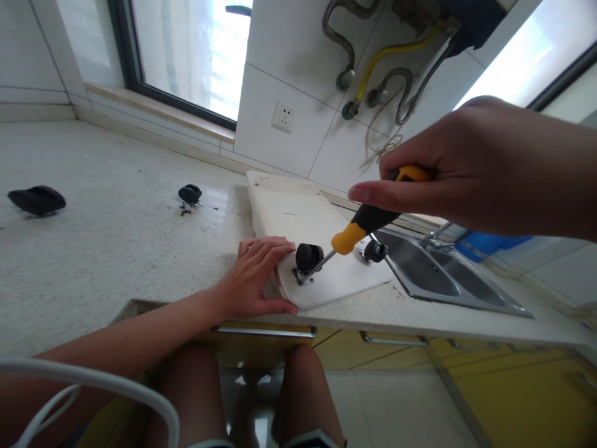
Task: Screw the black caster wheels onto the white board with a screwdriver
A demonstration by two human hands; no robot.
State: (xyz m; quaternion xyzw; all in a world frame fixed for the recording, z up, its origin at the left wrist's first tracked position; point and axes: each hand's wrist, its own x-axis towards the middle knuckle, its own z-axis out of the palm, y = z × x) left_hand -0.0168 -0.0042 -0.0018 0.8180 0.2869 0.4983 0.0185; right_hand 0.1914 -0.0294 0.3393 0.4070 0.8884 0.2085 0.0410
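The left hand (pixel 254 274) lies flat, fingers spread, on the near corner of the white board (pixel 298 218), pinning it to the countertop (pixel 116 236) against turning force. The right hand (pixel 466 168), at 2 o'clock, is clamped on a screwdriver (pixel 368 223) angled down to the mounting plate of the caster wheel (pixel 308 256); a second caster (pixel 375 250) sits at 3 o'clock, nearer the sink (pixel 438 274).

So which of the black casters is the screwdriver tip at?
The caster on the white board's near corner, beside the left hand; the others sit apart.
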